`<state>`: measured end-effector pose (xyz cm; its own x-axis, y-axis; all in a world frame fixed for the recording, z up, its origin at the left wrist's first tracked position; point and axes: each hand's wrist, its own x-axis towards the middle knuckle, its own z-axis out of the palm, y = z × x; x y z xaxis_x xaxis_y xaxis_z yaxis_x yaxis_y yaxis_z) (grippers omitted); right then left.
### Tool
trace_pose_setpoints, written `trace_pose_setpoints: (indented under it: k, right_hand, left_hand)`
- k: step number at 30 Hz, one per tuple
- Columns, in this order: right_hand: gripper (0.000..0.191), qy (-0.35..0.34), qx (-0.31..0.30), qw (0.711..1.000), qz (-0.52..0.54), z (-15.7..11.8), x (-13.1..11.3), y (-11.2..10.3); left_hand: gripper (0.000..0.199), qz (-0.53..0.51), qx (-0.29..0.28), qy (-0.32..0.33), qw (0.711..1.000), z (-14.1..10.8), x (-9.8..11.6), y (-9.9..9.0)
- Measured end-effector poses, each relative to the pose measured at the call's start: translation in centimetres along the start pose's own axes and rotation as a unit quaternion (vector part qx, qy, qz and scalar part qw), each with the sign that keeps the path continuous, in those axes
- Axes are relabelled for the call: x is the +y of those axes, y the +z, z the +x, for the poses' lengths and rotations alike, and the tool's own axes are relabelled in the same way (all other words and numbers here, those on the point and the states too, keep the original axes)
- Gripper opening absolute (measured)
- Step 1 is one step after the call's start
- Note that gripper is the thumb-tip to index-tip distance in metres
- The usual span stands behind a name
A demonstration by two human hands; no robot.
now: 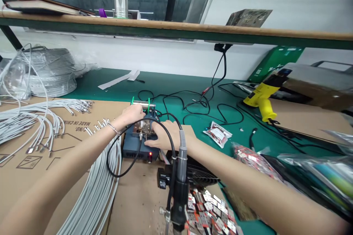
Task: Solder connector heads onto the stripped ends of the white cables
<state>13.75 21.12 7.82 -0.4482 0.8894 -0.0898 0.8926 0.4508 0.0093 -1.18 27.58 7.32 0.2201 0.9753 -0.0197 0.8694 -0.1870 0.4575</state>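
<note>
A dark blue soldering unit (129, 147) with a lit red light stands on the cardboard, a metal fixture (145, 127) on top. My left hand (134, 114) reaches to its back left, by a solder spool (143, 105) with green rims; its fingers are bent, and what they hold, if anything, is hidden. My right hand (165, 134) lies against the right side of the fixture, thumb apart and pointing left, other fingers partly hidden behind a black cable. In front stands a black and grey soldering iron holder (180, 180).
White cables (93, 194) lie left of the unit, more at far left. Small metal parts (211, 213) are piled at front right. A black fan (202, 176) sits under my right forearm. A yellow heat gun (260, 99) and black cords lie at right; a shelf (193, 27) spans above.
</note>
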Motion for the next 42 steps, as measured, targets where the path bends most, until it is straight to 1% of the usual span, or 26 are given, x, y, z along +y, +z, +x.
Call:
trace_pose_setpoints:
  k: [3, 6, 14, 23, 31, 35, 38, 42]
  right_hand:
    - [0.05, -0.02, -0.023, 0.999, 0.01, 0.2, 1.2, 0.3]
    - [0.043, -0.031, -0.039, 0.999, 0.021, 0.1, 1.9, 0.4]
    - [0.037, -0.012, -0.061, 0.998, 0.023, 0.1, 1.8, -0.7]
    - [0.036, 0.009, -0.065, 0.997, 0.027, -0.4, 2.1, -0.6]
    - [0.031, -0.028, -0.048, 0.998, 0.024, 0.5, 2.3, 0.3]
    - [0.038, -0.048, -0.046, 0.997, 0.026, 0.6, 2.2, 0.4]
    - [0.044, -0.055, -0.035, 0.998, 0.023, 0.4, 1.9, 0.0]
    - [0.047, -0.051, -0.032, 0.998, 0.024, 0.1, 1.0, -0.7]
  left_hand:
    - [0.024, 0.046, -0.02, -0.009, 0.999, 0.0, -0.1, 0.2]
    - [0.024, 0.071, -0.029, -0.009, 0.997, 0.0, -0.3, 0.3]
    - [0.025, 0.088, -0.03, -0.007, 0.996, 0.4, -0.8, 0.7]
    - [0.026, 0.078, -0.038, 0.004, 0.996, 0.5, -1.3, 0.9]
    - [0.025, 0.082, -0.035, -0.002, 0.996, 0.2, -1.0, 0.8]
    - [0.025, 0.082, -0.032, -0.005, 0.996, 0.2, -1.0, 0.9]
    - [0.025, 0.08, -0.032, -0.001, 0.996, 0.4, -1.2, 1.0]
    - [0.025, 0.086, -0.036, 0.008, 0.996, 0.6, -1.4, 1.1]
